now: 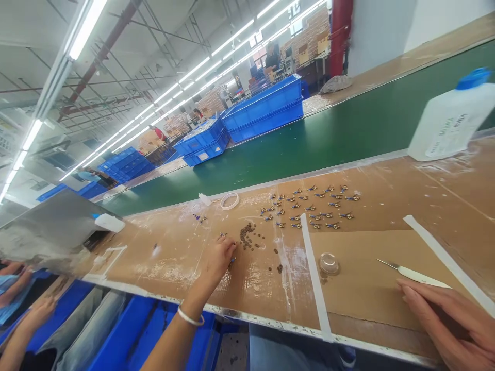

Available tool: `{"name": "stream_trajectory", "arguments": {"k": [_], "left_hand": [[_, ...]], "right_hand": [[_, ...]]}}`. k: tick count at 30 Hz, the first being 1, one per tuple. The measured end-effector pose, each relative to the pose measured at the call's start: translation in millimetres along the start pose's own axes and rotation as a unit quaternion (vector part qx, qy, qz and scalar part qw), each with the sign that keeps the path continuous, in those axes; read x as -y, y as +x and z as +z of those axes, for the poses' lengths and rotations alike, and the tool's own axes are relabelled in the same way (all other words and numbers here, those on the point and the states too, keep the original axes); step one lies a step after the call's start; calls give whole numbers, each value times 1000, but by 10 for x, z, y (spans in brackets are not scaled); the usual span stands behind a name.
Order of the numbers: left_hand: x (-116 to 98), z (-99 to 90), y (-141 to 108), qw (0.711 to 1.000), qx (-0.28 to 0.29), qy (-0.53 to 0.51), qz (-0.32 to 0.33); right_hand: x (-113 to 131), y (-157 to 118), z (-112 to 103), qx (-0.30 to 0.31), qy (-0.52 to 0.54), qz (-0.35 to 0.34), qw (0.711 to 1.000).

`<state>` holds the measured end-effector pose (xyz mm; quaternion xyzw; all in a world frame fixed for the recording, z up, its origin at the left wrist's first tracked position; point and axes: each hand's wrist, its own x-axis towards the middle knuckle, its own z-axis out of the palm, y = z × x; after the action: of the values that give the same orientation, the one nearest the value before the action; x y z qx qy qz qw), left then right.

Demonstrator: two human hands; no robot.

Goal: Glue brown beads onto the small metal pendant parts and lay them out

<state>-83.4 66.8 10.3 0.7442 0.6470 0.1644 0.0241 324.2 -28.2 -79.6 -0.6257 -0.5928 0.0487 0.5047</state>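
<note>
My left hand [221, 253] reaches down to the brown worktop, its fingers pinched together. What they hold, if anything, is too small to make out. Small blue-and-gold parts [232, 260] lie right beside those fingers, and a scatter of small dark brown discs [247, 234] is just to their right. At the lower right, my right hand [450, 319] has its fingers closed along a slim pointed tool [419, 275] with a white handle and thin metal tip, which points left. Left of that tip, a small clear round dish [328, 263] sits on a cardboard sheet [363, 293].
Many blue-and-gold pieces [309, 208] are spread behind the cardboard. A tape roll [230, 201] and a white bottle [110, 222] lie leftward; a large blue-capped bottle [450, 121] stands right. Beyond runs a green conveyor belt [263, 154] with blue crates [266, 113]. A co-worker's arm [29, 324] shows lower left.
</note>
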Motion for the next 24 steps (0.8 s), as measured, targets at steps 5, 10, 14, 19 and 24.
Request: {"name": "stream_trajectory", "arguments": {"k": [5, 10, 14, 19, 24], "left_hand": [[-687, -28, -81, 985, 2, -170, -22], [-1271, 52, -26, 924, 56, -373, -58], [-1449, 104, 31, 912, 84, -395, -77], [-1558, 146, 65, 926, 99, -360, -59], [-1637, 193, 99, 936, 103, -335, -33]], "right_hand": [[225, 131, -90, -18, -4, -119, 993], [284, 179, -104, -34, 18, -98, 994], [274, 182, -93, -52, 36, -104, 993], [273, 195, -98, -49, 63, -92, 993], [266, 207, -108, -56, 70, -87, 992]]}}
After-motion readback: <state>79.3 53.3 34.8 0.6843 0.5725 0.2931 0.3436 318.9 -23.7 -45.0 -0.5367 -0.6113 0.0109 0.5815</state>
